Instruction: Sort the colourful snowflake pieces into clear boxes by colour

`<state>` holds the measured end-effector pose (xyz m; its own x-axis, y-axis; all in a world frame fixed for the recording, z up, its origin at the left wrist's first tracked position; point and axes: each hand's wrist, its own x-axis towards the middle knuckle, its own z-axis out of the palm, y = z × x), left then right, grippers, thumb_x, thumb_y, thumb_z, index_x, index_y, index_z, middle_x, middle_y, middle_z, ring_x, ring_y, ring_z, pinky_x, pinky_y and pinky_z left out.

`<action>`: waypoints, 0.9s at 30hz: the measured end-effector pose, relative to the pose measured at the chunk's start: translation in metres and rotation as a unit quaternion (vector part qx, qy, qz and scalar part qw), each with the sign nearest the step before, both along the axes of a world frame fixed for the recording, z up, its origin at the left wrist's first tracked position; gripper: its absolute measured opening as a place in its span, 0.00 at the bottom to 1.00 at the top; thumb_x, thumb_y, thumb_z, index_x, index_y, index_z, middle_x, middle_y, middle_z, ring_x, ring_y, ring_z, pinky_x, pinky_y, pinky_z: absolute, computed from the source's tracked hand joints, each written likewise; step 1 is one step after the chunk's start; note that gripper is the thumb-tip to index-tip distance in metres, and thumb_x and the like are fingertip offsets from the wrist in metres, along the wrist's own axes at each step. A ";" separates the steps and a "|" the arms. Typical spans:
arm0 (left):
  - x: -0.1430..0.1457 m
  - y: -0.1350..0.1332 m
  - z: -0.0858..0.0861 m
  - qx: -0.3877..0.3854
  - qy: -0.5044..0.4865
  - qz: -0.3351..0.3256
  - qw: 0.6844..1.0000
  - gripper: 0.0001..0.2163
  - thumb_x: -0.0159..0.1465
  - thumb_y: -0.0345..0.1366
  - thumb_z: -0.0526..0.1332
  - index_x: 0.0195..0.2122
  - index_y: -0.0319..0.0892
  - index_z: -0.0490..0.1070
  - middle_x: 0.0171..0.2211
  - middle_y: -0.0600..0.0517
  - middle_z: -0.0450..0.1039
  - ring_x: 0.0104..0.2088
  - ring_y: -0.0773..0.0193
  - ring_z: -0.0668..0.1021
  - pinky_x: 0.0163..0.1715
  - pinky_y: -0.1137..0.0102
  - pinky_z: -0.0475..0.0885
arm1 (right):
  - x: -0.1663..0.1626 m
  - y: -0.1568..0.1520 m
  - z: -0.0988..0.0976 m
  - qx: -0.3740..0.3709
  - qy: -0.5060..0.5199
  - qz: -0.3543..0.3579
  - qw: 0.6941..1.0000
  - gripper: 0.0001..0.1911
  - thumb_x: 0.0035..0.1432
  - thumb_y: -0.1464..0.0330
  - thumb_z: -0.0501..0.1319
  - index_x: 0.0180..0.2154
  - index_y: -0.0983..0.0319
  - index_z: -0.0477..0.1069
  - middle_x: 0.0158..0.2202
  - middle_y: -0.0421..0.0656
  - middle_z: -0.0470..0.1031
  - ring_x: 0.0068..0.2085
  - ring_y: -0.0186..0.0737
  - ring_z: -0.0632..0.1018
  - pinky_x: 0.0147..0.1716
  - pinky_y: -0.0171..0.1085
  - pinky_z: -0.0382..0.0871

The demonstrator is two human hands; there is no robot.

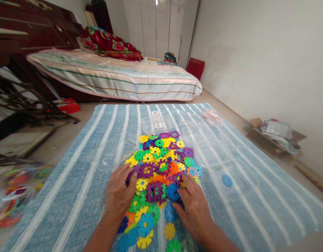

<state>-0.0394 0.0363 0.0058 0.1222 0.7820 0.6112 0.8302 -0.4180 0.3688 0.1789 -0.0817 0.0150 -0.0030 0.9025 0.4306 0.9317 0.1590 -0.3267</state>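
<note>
A heap of plastic interlocking pieces lies on a striped blue cloth [80, 168]. It mixes yellow flower discs [142, 184], green flower discs [153, 211] and purple square frames [154, 191]. At the heap's left side, my left hand [119, 194] has its thumb and fingers closed around a purple piece [134, 172], partly hidden by them. My right hand [194, 206] is at the right side, its thumb and fingertips curled about blue flower discs [173, 192]. Nearer me, loose discs are scattered, among them a light blue disc [145, 224].
Clear plastic containers surround the heap; a single blue disc [227, 180] lies in the one at right. A white printed label [157, 119] is behind the heap. A bag of colourful pieces [17, 199] stands at left, a cardboard box [268, 140] at right, a bed [130, 80] beyond.
</note>
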 end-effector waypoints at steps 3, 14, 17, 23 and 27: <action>-0.002 0.002 -0.001 0.005 0.007 -0.005 1.000 0.13 0.62 0.42 0.53 0.38 0.40 0.72 0.44 0.42 0.74 0.48 0.53 0.75 0.51 0.56 0.69 | 0.003 0.001 -0.001 0.040 0.008 0.033 0.999 0.03 0.53 0.73 0.61 0.32 0.63 0.72 0.52 0.52 0.69 0.56 0.52 0.67 0.53 0.51 0.66; -0.003 0.003 -0.002 -0.002 0.007 -0.007 1.000 0.13 0.62 0.43 0.53 0.39 0.41 0.72 0.45 0.43 0.74 0.48 0.53 0.75 0.51 0.56 0.69 | 0.011 0.002 0.028 0.055 0.076 0.089 0.992 0.07 0.59 0.72 0.55 0.32 0.59 0.72 0.45 0.46 0.74 0.48 0.42 0.74 0.51 0.43 0.70; -0.002 0.002 -0.002 -0.006 0.000 -0.004 1.000 0.13 0.62 0.42 0.53 0.39 0.41 0.72 0.45 0.43 0.74 0.48 0.53 0.75 0.52 0.56 0.69 | 0.040 -0.002 0.044 0.098 0.046 0.034 0.994 0.08 0.60 0.71 0.55 0.36 0.59 0.72 0.45 0.48 0.74 0.50 0.43 0.73 0.50 0.45 0.70; 0.001 0.002 -0.005 -0.003 -0.007 0.003 1.000 0.13 0.62 0.42 0.54 0.39 0.41 0.73 0.44 0.43 0.75 0.48 0.53 0.75 0.51 0.56 0.70 | 0.105 -0.009 0.062 0.106 -0.096 -0.159 0.977 0.11 0.60 0.63 0.56 0.33 0.62 0.73 0.41 0.52 0.74 0.45 0.53 0.74 0.46 0.55 0.68; 0.001 0.000 -0.004 -0.009 -0.006 0.002 1.000 0.13 0.62 0.42 0.54 0.39 0.40 0.73 0.45 0.42 0.75 0.48 0.53 0.75 0.51 0.55 0.70 | 0.088 -0.013 0.049 0.121 -0.033 -0.070 0.990 0.07 0.60 0.66 0.56 0.36 0.60 0.72 0.42 0.49 0.74 0.47 0.47 0.74 0.48 0.49 0.70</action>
<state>-0.0381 0.0366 0.0023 0.1126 0.7938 0.5976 0.8275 -0.4079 0.3859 0.2670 -0.0942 0.0639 0.0799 0.7670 0.6366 0.9683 0.0920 -0.2324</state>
